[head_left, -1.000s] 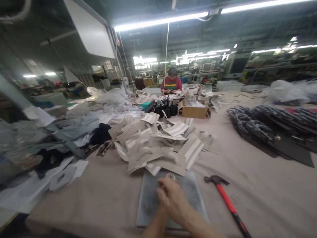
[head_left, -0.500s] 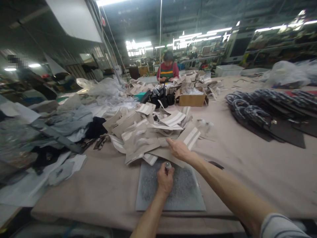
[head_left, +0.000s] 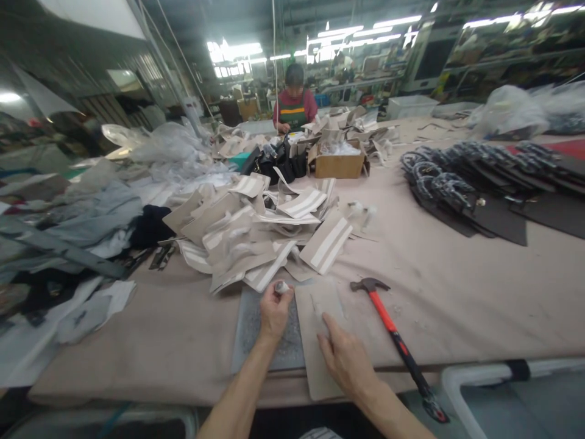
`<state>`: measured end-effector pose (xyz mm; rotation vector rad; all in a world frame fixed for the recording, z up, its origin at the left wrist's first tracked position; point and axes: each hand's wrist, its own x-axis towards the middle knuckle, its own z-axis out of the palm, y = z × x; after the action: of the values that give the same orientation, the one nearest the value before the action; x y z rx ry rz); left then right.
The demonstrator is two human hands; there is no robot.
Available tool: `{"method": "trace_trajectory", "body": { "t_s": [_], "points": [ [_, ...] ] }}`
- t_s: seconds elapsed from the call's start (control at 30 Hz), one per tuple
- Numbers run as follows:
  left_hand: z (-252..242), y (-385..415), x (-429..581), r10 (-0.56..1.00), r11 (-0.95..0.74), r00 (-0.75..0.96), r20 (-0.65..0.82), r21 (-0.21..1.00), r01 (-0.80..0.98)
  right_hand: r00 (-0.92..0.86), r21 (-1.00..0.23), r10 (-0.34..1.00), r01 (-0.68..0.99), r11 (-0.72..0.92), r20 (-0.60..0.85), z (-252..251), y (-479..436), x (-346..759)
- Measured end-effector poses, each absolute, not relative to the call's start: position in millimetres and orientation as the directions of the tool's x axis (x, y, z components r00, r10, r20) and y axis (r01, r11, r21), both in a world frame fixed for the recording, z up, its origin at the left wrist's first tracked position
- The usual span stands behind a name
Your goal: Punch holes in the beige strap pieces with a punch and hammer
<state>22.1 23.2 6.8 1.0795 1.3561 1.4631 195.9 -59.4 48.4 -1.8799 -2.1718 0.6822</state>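
My left hand (head_left: 274,316) is closed around a short metal cylindrical tool (head_left: 282,287); only its round top shows above the fingers. Beneath that hand lies a grey, worn square slab (head_left: 247,332). My right hand (head_left: 343,353) grips a flat beige panel (head_left: 315,366), thumb and index finger on its face. The panel overlaps the slab's right side and reaches past the table's front edge. A small slit-like mark or strip, too blurred to make out, shows near my index fingertip. Right of the panel lies a claw hammer (head_left: 388,320) with a red and black handle.
Beyond the slab is a heap of beige panels with white stripes (head_left: 301,204). Behind it stand black bags (head_left: 274,163) and a cardboard box (head_left: 338,164). Dark pieces with wrapped handles (head_left: 461,189) are stacked at right. A co-worker (head_left: 295,107) sits across the table.
My right hand has come back from the heap with a beige panel, which now lies partly over the slab. The hammer is uncovered. My left hand still holds the metal tool.
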Motion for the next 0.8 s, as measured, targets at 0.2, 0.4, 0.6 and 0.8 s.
{"method": "trace_trajectory", "body": {
  "t_s": [0.2, 0.4, 0.6, 0.8],
  "points": [
    [27, 44, 39, 0.998, -0.058, 0.008, 0.059, 0.995, -0.084, -0.118, -0.484, 0.968, 0.875, -0.004, -0.222, 50, -60, 187],
    [3, 46, 54, 0.998, 0.022, 0.058, -0.016, 0.994, -0.110, -0.074, -0.633, 0.985, 0.773, -0.041, -0.153, 52, -54, 209],
    [-9, 47, 57, 0.999, 0.036, 0.004, -0.036, 0.989, -0.142, 0.145, -0.228, 0.989, 0.964, -0.134, 0.030, 45, -35, 279],
    [-9, 47, 57, 1.000, 0.018, -0.006, -0.019, 0.997, -0.078, 0.175, -0.045, 0.971, 0.982, -0.185, -0.164, 19, -41, 320]
  ]
}}
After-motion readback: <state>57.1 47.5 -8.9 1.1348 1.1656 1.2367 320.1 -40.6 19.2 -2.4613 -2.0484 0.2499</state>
